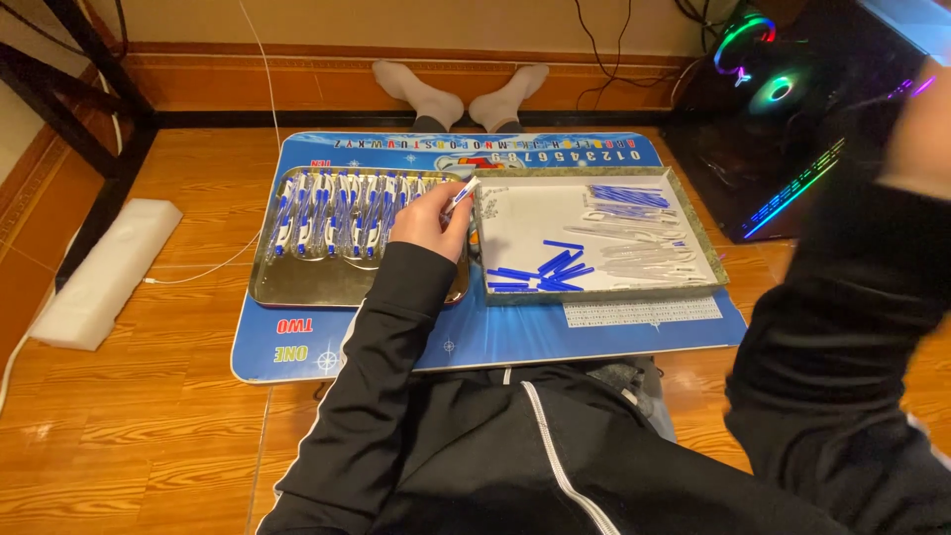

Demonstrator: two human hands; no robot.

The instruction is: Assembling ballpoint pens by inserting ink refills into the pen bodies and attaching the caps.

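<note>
A blue-and-white pen (460,196) is pinched by the left hand (428,220) at frame centre, above the metal tray (297,282); the right hand (916,129) is blurred at the right edge, its finger state undeterminable.

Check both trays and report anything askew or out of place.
Little stands out. In the right tray the short blue pieces lie scattered at crossing angles, while the pens in the metal tray sit in a neat row. The left hand holds one pen above the trays.

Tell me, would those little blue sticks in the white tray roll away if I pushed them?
The blue sticks look thin, round and probably light, so they would likely roll or scatter. The white tray has a raised rim, which should stop them.
</note>
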